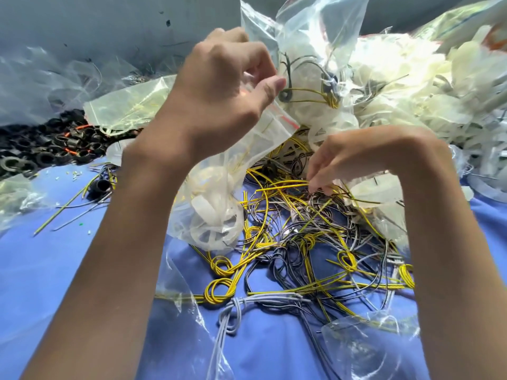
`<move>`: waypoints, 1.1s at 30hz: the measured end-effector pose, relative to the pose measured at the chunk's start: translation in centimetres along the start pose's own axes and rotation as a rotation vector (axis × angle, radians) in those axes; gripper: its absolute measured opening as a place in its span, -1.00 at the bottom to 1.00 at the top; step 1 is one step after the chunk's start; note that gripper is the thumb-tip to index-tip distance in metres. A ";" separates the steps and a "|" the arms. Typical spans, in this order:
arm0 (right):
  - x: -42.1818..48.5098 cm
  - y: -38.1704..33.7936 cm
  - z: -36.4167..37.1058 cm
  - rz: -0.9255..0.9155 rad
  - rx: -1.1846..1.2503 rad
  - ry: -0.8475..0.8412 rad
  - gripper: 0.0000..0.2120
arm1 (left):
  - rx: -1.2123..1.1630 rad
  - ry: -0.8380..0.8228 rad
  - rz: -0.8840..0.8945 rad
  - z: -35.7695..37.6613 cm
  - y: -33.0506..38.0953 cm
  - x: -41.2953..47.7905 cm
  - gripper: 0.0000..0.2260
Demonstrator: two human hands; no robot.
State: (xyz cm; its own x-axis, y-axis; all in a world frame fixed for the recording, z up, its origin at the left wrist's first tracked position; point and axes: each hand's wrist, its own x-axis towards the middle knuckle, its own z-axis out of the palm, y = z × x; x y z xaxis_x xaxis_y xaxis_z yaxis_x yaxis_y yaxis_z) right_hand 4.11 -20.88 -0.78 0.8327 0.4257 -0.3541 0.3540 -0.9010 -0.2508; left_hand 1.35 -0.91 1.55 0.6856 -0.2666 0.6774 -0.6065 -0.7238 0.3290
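My left hand (219,89) is raised at centre and pinches the open top of a clear zip bag (208,198) with a red seal strip; the bag hangs down and holds white plastic fan wheels. My right hand (354,157) reaches down into a tangle of yellow, black and grey wires (296,242) on the blue cloth, fingertips curled and pinching yellow wires near the top of the pile. Behind the left hand another clear bag (310,64) holds white parts, a black ring and yellow wires.
A heap of bagged white plastic parts (411,86) fills the right back. Black plastic rings (55,144) lie piled at the left. Empty clear bags (129,105) lie around. The blue cloth (55,270) covers the surface; a grey wire bundle (233,311) lies near me.
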 end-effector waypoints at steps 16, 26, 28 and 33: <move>-2.4 2.1 -1.5 0.026 0.093 0.149 -0.90 | 0.217 -0.789 -0.025 6.4 3.3 -2.4 -0.76; -2.2 2.4 -1.5 0.040 0.075 0.164 -0.90 | 0.392 -1.049 -0.177 9.1 0.5 -3.4 -0.68; -2.2 2.4 -1.5 0.042 0.067 0.166 -0.90 | 0.368 -1.012 -0.188 9.2 0.6 -3.4 -0.67; -2.1 2.4 -1.4 0.050 0.105 0.166 -0.92 | 0.284 -0.916 -0.150 9.8 0.5 -3.3 -0.58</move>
State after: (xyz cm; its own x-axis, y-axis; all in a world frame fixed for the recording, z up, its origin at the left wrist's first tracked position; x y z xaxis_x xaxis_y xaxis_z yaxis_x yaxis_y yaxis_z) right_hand 3.79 -24.04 0.62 0.9100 0.3533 -0.2172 0.2713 -0.9032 -0.3325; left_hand 2.67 -6.59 -6.97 0.8684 -0.4645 -0.1733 -0.4500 -0.8852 0.1177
